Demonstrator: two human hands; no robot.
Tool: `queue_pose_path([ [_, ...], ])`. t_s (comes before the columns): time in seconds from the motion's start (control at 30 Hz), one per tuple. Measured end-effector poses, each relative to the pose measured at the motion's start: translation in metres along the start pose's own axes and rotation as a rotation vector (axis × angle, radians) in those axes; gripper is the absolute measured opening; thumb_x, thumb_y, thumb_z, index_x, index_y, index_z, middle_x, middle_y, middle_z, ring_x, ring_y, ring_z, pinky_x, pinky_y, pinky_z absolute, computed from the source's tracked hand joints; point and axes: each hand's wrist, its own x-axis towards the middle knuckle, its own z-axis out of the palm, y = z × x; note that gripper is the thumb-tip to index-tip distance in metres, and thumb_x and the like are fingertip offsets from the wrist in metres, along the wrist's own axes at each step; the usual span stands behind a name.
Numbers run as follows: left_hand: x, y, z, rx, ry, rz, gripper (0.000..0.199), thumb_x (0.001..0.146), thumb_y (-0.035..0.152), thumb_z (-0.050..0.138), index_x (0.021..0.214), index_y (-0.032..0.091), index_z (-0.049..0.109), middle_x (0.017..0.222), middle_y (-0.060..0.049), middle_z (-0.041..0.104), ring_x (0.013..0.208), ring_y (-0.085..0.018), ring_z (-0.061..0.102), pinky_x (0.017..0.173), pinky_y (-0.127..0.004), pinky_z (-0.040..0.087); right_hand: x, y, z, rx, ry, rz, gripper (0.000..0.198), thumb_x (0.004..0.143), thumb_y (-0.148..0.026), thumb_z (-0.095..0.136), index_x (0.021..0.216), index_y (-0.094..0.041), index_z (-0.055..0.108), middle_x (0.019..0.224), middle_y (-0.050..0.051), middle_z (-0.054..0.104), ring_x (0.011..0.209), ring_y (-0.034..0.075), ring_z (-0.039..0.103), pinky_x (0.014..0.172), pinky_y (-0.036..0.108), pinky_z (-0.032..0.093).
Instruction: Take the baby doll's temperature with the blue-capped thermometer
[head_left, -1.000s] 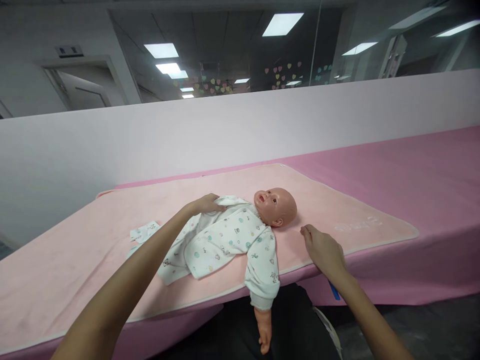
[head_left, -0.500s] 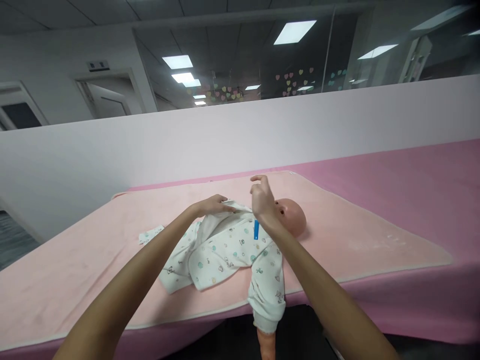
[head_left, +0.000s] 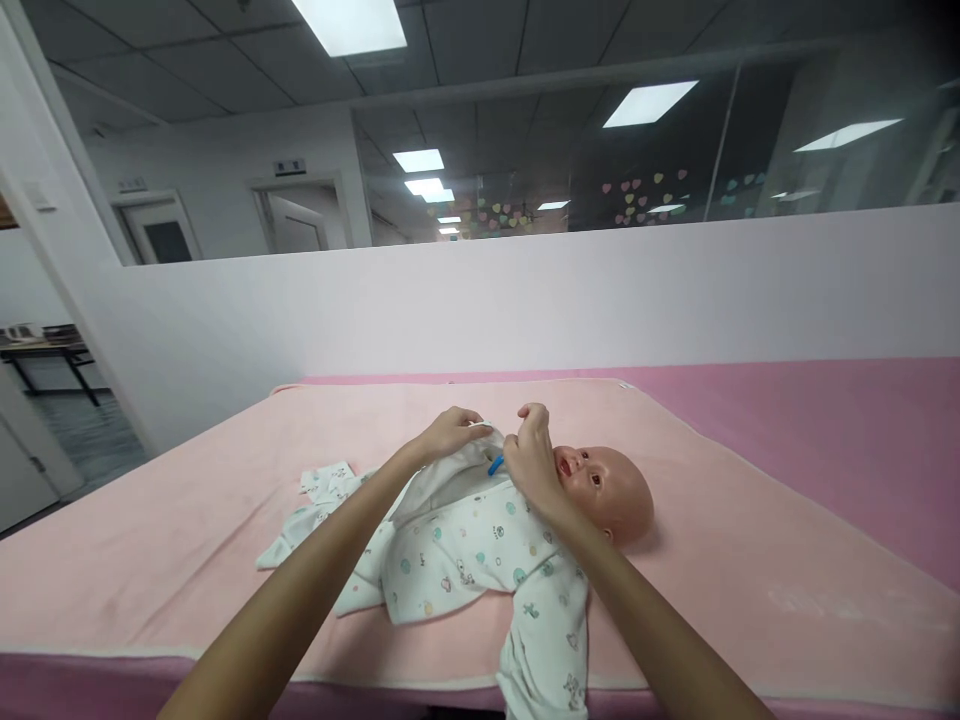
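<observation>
A baby doll (head_left: 619, 492) lies on its back, its head to the right, dressed in a white printed baby top (head_left: 465, 545). My left hand (head_left: 454, 432) pinches the top's front edge and holds it raised, so the cloth gapes over the chest. Beside the doll's chin, my right hand (head_left: 531, 455) is closed at the collar, its fingers curled. What sits inside those fingers is hidden. A short blue strip (head_left: 496, 465) shows right against them, over the opening. One sleeve (head_left: 551, 625) stretches toward the near edge.
A peach blanket (head_left: 720, 560) covers the pink padded surface (head_left: 847, 430). White printed cloth (head_left: 326, 485) lies to the left, by the doll's lower end. A low white wall (head_left: 600, 300) runs behind, with glass above. At far left stands a table (head_left: 45, 348).
My view has tilted up and swung left. The top's front edge is lifted wider. The blue strip, hanging below my right wrist before, now lies slanted by its fingers. The doll's face shows more.
</observation>
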Motion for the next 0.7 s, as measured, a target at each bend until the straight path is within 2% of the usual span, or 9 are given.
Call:
queue_pose_path([
  [0.1, 0.004, 0.006, 0.003, 0.093, 0.075, 0.018, 0.034, 0.076, 0.045, 0.049, 0.073, 0.014, 0.063, 0.067, -0.001, 0.06, 0.064, -0.014, 0.051, 0.06, -0.023, 0.037, -0.012, 0.007, -0.002, -0.063, -0.055, -0.157, 0.037, 0.063, 0.001, 0.032, 0.093, -0.02, 0.035, 0.094, 0.007, 0.042, 0.085, 0.02, 0.044, 0.073, 0.031, 0.04],
  [0.23, 0.007, 0.019, 0.01, 0.259, 0.095, 0.063, 0.029, 0.081, 0.038, 0.043, 0.084, 0.018, 0.064, 0.068, -0.001, 0.065, 0.066, -0.015, 0.057, 0.063, -0.023, 0.039, -0.02, 0.019, 0.006, -0.218, -0.295, -0.275, 0.042, 0.058, 0.006, 0.033, 0.09, -0.019, 0.043, 0.091, 0.007, 0.048, 0.085, 0.02, 0.045, 0.073, 0.03, 0.04],
  [0.3, 0.007, 0.027, 0.015, 0.429, 0.118, 0.053, 0.027, 0.082, 0.036, 0.043, 0.089, 0.02, 0.064, 0.069, -0.002, 0.065, 0.068, -0.017, 0.059, 0.061, -0.023, 0.039, -0.021, 0.025, 0.011, -0.276, -0.379, -0.266, 0.045, 0.057, 0.008, 0.033, 0.091, -0.019, 0.045, 0.092, 0.007, 0.05, 0.084, 0.019, 0.046, 0.071, 0.028, 0.04],
  [0.4, 0.005, 0.037, 0.022, 0.657, 0.129, 0.025, 0.027, 0.083, 0.036, 0.042, 0.096, 0.023, 0.062, 0.073, -0.003, 0.066, 0.072, -0.019, 0.06, 0.061, -0.024, 0.04, -0.018, 0.03, 0.014, -0.323, -0.423, -0.232, 0.044, 0.06, 0.009, 0.034, 0.091, -0.017, 0.049, 0.095, 0.008, 0.053, 0.083, 0.018, 0.049, 0.069, 0.027, 0.04],
  [0.57, -0.001, 0.043, 0.026, 0.793, 0.119, 0.022, 0.03, 0.087, 0.035, 0.035, 0.103, 0.023, 0.058, 0.077, -0.006, 0.066, 0.072, -0.021, 0.061, 0.059, -0.025, 0.04, -0.012, 0.03, 0.011, -0.271, -0.538, -0.215, 0.034, 0.069, 0.008, 0.037, 0.086, -0.013, 0.058, 0.093, 0.011, 0.059, 0.083, 0.019, 0.054, 0.072, 0.028, 0.043],
  [0.63, -0.004, 0.045, 0.025, 0.824, 0.111, 0.022, 0.031, 0.088, 0.035, 0.033, 0.105, 0.023, 0.056, 0.075, -0.006, 0.065, 0.07, -0.021, 0.061, 0.058, -0.026, 0.04, -0.012, 0.028, 0.011, -0.216, -0.544, -0.167, 0.026, 0.076, 0.001, 0.042, 0.087, -0.013, 0.06, 0.092, 0.011, 0.061, 0.085, 0.02, 0.056, 0.073, 0.031, 0.045],
  [0.7, -0.008, 0.05, 0.025, 0.863, 0.095, 0.034, 0.031, 0.088, 0.034, 0.033, 0.106, 0.023, 0.055, 0.075, -0.006, 0.065, 0.069, -0.021, 0.061, 0.057, -0.025, 0.039, -0.013, 0.023, 0.012, -0.172, -0.519, -0.118, 0.017, 0.084, -0.013, 0.048, 0.097, -0.014, 0.059, 0.1, 0.011, 0.059, 0.088, 0.019, 0.056, 0.075, 0.033, 0.047],
])
